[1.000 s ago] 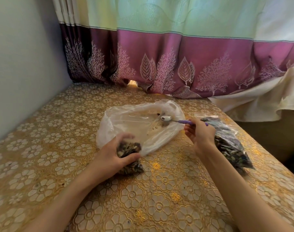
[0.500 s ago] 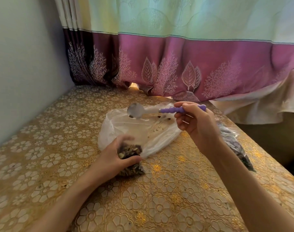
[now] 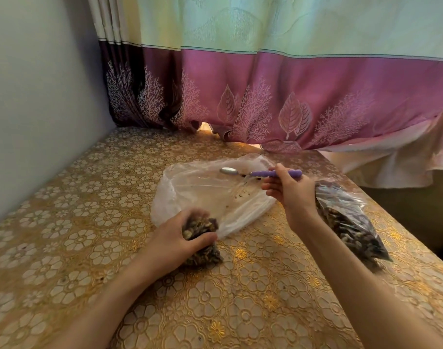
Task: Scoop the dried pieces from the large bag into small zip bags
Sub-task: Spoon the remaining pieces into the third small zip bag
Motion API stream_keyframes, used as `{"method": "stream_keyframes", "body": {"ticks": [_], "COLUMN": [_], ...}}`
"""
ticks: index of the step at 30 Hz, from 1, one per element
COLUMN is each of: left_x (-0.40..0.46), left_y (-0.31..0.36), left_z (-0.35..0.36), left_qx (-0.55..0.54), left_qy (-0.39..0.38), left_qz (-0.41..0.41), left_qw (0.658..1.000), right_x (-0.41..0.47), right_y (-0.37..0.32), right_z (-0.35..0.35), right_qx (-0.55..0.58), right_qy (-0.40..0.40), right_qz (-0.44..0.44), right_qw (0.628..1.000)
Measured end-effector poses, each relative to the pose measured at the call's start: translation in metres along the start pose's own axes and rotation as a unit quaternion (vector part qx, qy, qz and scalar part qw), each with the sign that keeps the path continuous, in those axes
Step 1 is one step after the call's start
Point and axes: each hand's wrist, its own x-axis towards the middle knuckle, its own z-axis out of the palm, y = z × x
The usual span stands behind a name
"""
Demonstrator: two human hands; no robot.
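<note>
Few dried pieces (image 3: pixel 240 195) are left in the large bag (image 3: pixel 202 187), which lies nearly flat and slack on the desk (image 3: pixel 89 222) just beyond my hands. It is thin, soft film that would slide and crumple if I pushed at it, so I judge it needs pinning or lifting by its rim. The small zip bag (image 3: pixel 202 245) is light, lumpy and yielding, and best taken round its neck, below the open mouth. My left hand (image 3: pixel 175 240) does just that, fingers and thumb curled round its upper part while its base rests on the desk. My right hand (image 3: pixel 288 190) pinches the purple handle of the spoon (image 3: pixel 260 173), whose bowl hovers over the far side of the large bag and looks empty. A filled bag (image 3: pixel 351 227) lies to the right
</note>
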Motion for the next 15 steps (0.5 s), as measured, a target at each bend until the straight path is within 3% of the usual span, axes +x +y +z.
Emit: {"method": "stream_keyframes", "body": {"ticks": [7, 15], "left_x": [0.002, 0.002], "left_y": [-0.002, -0.002], "left_z": [0.001, 0.002], "left_qx": [0.010, 0.003], "left_qy": [0.006, 0.005], "left_qz": [-0.013, -0.019], "left_qw": [1.000, 1.000], "right_x": [0.018, 0.027], "right_y": [0.032, 0.033], "right_z": [0.004, -0.003], "right_qx": [-0.052, -0.155], "right_qy": [0.079, 0.162], "right_qz": [0.035, -0.018], "right_qw": [0.995, 0.974]}}
